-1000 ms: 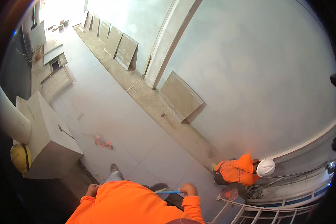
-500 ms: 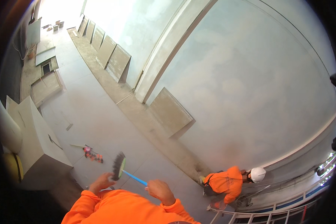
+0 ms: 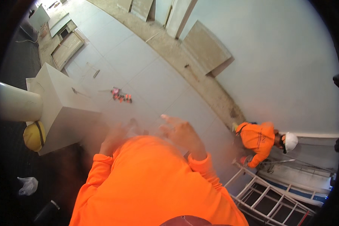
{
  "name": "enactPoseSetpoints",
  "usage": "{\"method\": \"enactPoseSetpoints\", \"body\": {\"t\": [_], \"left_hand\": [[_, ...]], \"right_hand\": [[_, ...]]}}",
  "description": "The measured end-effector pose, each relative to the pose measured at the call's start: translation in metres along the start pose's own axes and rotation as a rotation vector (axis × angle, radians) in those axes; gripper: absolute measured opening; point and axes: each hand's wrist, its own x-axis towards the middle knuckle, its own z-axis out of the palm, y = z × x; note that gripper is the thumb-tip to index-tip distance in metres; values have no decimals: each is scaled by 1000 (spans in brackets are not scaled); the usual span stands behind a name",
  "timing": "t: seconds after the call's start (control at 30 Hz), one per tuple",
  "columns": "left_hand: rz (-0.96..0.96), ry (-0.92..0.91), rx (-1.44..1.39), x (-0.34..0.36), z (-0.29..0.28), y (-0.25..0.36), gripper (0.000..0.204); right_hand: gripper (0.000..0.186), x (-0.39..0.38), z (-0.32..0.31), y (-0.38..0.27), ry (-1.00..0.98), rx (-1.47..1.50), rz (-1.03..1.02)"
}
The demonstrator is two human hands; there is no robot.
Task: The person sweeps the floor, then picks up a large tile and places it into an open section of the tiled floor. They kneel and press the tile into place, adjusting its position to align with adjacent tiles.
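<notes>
My right hand (image 3: 182, 133) is raised over the grey tiled floor (image 3: 147, 86) in front of my orange sleeve. Its fingers look spread, slightly blurred, and nothing shows in them. Close to my body on the left is my left hand (image 3: 115, 137), smeared by motion, so its fingers cannot be read. A faint dark blur lies between the two hands, and I cannot make out what it is. Beyond them on the tiles sits a small cluster of red-orange and black pieces (image 3: 121, 95). The brush with the blue handle is not visible.
A pale box-shaped block (image 3: 64, 101) stands left, beside a yellow hard hat (image 3: 34, 136) and a white pipe (image 3: 20, 102). At right a co-worker (image 3: 258, 141) in orange and a white helmet bends near a ladder (image 3: 267, 194). A large tile (image 3: 207, 47) leans on the wall.
The brush, earlier with its handle in my right hand and its bristles by my left, has gone from sight. My right hand's fingers have spread. The whole view has shifted as my head moved.
</notes>
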Motion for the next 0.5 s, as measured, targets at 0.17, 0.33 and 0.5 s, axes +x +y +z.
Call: {"method": "enactPoseSetpoints", "body": {"t": [0.17,0.33,0.5], "left_hand": [[-286,250,-45,-83,9,-71,9],[-595,620,-263,-204,60,-63,15],[-716,945,-574,-249,98,-34,24]], "right_hand": [[53,-36,-15,104,-192,-183,544],[54,-106,19,232,-522,-322,736],[45,-169,45,322,-532,-20,900]]}}
